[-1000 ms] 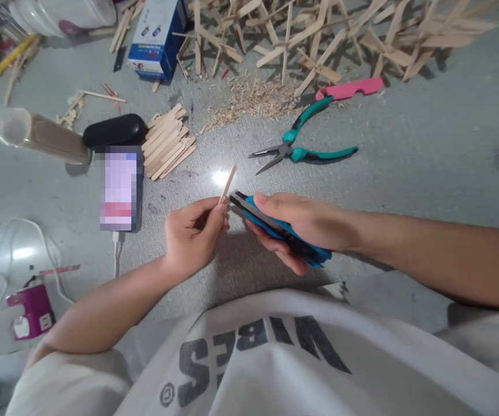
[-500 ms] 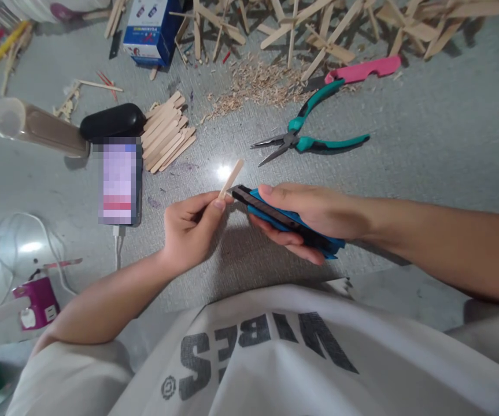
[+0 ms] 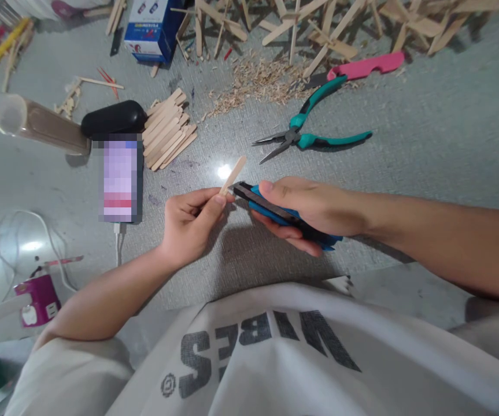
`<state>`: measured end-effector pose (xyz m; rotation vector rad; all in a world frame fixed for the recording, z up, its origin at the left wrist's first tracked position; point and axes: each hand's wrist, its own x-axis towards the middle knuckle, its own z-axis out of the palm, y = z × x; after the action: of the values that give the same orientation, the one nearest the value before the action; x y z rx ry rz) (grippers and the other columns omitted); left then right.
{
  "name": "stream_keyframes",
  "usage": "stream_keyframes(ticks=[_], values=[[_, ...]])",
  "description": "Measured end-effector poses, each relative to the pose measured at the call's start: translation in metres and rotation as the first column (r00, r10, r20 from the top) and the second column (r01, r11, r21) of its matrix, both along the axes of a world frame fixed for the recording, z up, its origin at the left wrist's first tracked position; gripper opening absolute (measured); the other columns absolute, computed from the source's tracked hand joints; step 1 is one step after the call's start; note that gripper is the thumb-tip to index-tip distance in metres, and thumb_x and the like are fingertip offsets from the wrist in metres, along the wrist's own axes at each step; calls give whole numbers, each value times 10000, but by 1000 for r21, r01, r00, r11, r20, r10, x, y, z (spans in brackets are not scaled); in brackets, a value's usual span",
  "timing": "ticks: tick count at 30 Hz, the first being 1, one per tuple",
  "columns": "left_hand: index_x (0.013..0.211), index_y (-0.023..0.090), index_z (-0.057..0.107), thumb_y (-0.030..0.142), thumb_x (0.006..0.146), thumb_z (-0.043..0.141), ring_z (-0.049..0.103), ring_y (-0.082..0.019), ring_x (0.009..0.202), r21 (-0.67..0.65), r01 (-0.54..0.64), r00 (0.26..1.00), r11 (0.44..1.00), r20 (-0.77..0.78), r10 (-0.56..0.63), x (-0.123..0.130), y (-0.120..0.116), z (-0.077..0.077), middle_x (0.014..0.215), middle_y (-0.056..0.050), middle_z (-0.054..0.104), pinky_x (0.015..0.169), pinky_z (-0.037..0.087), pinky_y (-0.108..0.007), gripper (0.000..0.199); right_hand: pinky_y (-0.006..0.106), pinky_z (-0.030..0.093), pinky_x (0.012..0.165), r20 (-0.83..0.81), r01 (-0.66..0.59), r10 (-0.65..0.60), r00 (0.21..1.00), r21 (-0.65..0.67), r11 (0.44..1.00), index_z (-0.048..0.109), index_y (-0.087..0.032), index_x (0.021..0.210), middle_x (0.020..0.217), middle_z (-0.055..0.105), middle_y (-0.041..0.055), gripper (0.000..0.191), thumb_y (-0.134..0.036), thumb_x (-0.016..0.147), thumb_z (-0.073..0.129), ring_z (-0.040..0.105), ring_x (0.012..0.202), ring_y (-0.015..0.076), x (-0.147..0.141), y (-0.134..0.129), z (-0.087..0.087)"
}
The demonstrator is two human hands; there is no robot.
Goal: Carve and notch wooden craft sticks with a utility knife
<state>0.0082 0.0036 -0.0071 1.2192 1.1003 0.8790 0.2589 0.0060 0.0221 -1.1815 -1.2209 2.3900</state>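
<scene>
From the left fingers (image 3: pixel 211 212), the stick (image 3: pixel 235 172) slants forward and right.

We're turning the wooden stick (image 3: pixel 235 171) in our left hand (image 3: pixel 192 222): more flat face showing, free end leaning further toward the tabletop's (image 3: pixel 431 144) right edge!

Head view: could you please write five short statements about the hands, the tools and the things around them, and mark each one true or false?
1. The right hand holds a blue cutter. True.
2. The pliers are fully closed. False: they stand open.
3. The left hand holds a wooden stick. True.
4. The pink-handled tool is in the left hand. False: it lies on the table.
5. The pile of sticks is beside the black case. True.
</scene>
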Motion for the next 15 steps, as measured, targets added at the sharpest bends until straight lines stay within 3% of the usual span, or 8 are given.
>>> stream_keyframes(ticks=[7, 12, 15], values=[[911, 189, 920, 588, 962, 919, 365, -56, 461, -39, 28, 996, 999, 83, -24, 0, 2, -3, 521, 52, 477, 468, 344, -219, 403, 254, 355, 414, 18, -18, 18, 1000, 36, 999, 546, -240, 844, 573, 486, -58, 634, -801, 1135, 485, 529, 393, 125, 0, 1, -1], [887, 180, 916, 644, 920, 938, 388, -65, 463, -71, 14, 998, 997, 55, -10, 0, 3, -2, 517, 43, 500, 465, 370, -229, 466, 261, 414, 443, 44, -22, 17, 999, 120, 992, 537, -246, 817, 578, 491, -52, 647, -818, 1120, 511, 498, 414, 117, 1, 2, -4], [897, 177, 911, 655, 935, 923, 406, -65, 458, -42, 13, 999, 999, 37, -12, 3, 2, 2, 513, 46, 505, 465, 384, -226, 479, 261, 416, 432, 47, -11, 7, 999, 84, 996, 554, -242, 824, 568, 502, -48, 646, -806, 1132, 487, 502, 404, 122, 0, 1, -1]])
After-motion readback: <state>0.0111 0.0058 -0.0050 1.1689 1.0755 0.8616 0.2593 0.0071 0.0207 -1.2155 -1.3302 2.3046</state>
